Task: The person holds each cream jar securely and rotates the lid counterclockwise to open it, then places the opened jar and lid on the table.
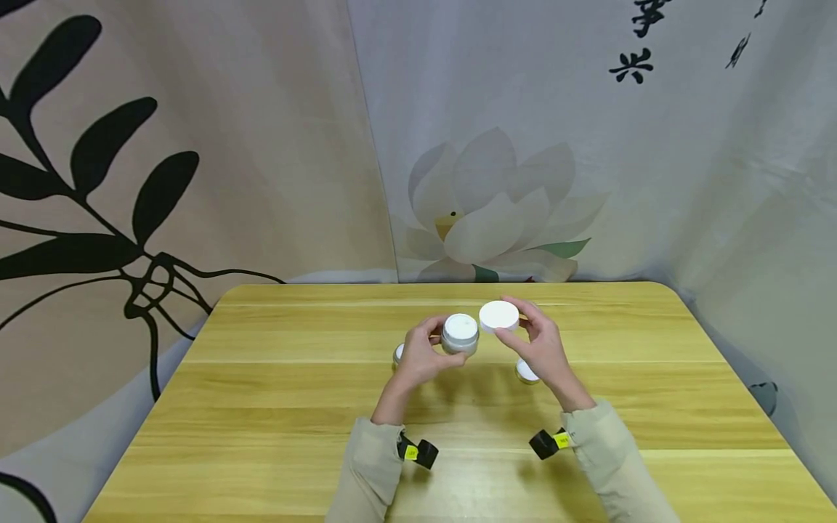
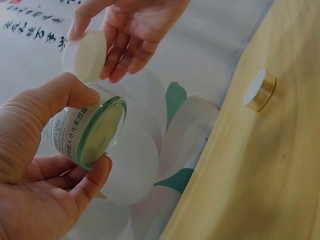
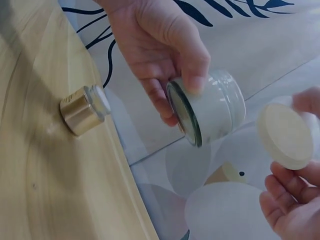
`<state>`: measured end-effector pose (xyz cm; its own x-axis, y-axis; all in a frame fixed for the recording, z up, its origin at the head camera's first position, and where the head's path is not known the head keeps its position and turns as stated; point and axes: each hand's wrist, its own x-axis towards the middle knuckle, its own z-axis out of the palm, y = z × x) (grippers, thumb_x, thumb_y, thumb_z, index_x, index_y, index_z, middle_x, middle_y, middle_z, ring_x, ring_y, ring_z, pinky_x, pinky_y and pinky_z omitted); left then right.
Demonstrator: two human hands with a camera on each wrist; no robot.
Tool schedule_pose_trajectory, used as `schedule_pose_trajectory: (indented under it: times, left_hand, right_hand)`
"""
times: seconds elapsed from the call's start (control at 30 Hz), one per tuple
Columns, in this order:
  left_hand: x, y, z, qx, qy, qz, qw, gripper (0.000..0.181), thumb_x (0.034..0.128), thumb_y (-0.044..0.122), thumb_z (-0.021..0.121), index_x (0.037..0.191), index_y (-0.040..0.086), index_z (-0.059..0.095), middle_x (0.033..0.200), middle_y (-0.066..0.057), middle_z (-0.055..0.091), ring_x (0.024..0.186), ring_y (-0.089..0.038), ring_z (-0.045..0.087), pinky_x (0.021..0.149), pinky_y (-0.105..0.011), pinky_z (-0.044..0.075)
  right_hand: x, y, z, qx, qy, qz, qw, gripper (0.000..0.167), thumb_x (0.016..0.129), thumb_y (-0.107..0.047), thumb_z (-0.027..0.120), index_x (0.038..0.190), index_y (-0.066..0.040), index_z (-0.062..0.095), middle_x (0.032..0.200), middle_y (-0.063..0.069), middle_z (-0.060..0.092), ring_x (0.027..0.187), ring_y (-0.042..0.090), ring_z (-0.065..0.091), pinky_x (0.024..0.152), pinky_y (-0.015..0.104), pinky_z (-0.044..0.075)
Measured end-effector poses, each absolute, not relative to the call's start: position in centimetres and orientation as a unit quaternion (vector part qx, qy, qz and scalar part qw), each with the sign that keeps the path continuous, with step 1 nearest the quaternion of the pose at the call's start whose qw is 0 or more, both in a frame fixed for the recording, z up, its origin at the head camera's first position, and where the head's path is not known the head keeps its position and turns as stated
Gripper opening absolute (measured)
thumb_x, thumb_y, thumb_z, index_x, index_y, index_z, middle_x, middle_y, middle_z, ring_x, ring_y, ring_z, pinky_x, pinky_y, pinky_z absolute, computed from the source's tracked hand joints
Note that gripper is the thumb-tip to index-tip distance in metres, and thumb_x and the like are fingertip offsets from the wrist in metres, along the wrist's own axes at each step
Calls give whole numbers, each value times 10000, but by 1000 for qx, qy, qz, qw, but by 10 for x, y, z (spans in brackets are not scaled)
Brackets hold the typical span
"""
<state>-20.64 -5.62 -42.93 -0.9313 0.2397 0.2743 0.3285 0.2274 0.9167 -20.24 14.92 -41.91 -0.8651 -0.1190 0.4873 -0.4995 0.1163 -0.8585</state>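
Note:
My left hand (image 1: 423, 354) grips a glass cream jar (image 1: 461, 335) with a pale green base and a printed label. In the right wrist view the jar's clear neck (image 3: 230, 97) shows uncovered, turned toward the lid. Between thumb and fingers, my right hand (image 1: 539, 345) pinches a round white lid (image 1: 499, 317), a small gap from the jar. On the table behind my left hand stands a small gold jar (image 3: 82, 112) with a whitish neck, mostly hidden in the head view. Under my right wrist lies a gold-sided cap (image 2: 261, 91) with a white face.
A light wooden table (image 1: 261, 421) lies beneath both hands, its far edge close to a hanging cloth (image 1: 294, 145) with printed leaves, a flower and writing. Black cameras (image 1: 418, 452) are strapped at both wrists.

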Motion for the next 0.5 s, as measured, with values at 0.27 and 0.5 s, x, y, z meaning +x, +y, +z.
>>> schedule_pose_trajectory:
  times: [0.27, 0.5]
  left_hand:
    - [-213, -58, -443, -176, -789, -587, 46, 569, 657, 39, 781, 1179, -52, 577, 1076, -153, 610, 989, -264, 560, 838, -388, 494]
    - [-213, -59, -443, -169, -792, -585, 41, 572, 661, 37, 778, 1188, -49, 572, 1082, -147, 605, 995, -252, 557, 845, -380, 490]
  right_hand:
    - [-202, 161, -429, 175, -742, 629, 154, 504, 765, 118, 672, 1210, 126, 437, 1153, 235, 509, 990, 70, 502, 832, 158, 417]
    - [-195, 168, -426, 160, -754, 618, 153, 460, 714, 160, 699, 1098, 152, 445, 1091, 222, 507, 954, 58, 508, 815, 160, 428]
